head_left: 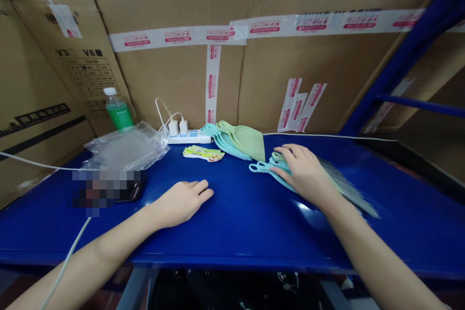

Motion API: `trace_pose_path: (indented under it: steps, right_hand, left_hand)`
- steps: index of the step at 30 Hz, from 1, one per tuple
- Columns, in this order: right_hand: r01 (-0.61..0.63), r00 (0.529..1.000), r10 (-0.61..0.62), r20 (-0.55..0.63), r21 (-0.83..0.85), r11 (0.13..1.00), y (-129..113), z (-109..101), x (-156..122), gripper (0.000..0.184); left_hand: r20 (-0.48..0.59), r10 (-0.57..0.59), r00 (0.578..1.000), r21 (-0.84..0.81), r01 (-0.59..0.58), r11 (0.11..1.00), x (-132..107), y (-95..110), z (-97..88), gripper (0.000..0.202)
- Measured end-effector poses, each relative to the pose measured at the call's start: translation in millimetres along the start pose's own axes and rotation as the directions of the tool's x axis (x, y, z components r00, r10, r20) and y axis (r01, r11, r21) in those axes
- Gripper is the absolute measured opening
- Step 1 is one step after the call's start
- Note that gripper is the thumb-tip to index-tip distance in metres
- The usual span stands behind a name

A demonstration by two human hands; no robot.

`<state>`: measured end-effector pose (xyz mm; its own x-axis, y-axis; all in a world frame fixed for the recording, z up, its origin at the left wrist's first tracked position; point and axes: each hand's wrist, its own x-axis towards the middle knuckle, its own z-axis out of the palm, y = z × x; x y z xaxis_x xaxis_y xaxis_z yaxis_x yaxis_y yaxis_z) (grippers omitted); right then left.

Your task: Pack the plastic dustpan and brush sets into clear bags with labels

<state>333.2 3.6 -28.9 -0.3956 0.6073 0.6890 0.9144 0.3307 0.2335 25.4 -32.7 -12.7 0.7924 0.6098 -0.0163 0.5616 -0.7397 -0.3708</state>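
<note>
The right hand [305, 169], right of centre, lies over the brushes [348, 190], thumb and fingers spread about their handles; whether it grips cannot be told. Their long axis slants: looped handles to centre, bristles to lower right. The left hand [185, 201], left of centre, rests released, loosely curled. Between the hands stretches the blue table [232, 227], its front edge low in frame. Beyond, dustpans [243, 139] near the cardboard [174, 0] point handles leftward.
</note>
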Motion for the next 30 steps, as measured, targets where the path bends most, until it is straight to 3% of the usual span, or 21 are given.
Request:
trace_pose_path:
  steps: [3, 8, 13, 25, 30]
  right_hand:
    - [0.136, 0.991, -0.136, -0.017, 0.026, 0.990, -9, -3, 6, 0.033]
    - [0.362, 0.923, -0.371, 0.097, 0.104, 0.927, -26, 3, 11, 0.024]
    - [0.417, 0.895, -0.426, 0.132, 0.095, 0.904, -26, 11, 10, 0.030]
    - [0.472, 0.882, -0.472, -0.006, 0.033, 0.881, -30, 12, 15, 0.027]
    - [0.562, 0.826, -0.564, 0.001, 0.094, 0.822, -44, 1, 16, 0.021]
  left_hand:
    - [0.010, 0.001, 1.000, 0.001, -0.001, 1.000, 0, 0, -0.7, 0.025]
    - [0.030, -0.001, 1.000, 0.001, 0.001, 1.000, 1, 0, -3.0, 0.025]
    - [0.030, -0.001, 1.000, -0.005, 0.002, 1.000, 1, 0, -3.3, 0.025]
    - [0.040, -0.009, 0.999, -0.008, 0.009, 1.000, 1, 0, -6.1, 0.025]
    - [0.013, -0.014, 1.000, -0.028, 0.014, 1.000, 0, 0, -2.9, 0.023]
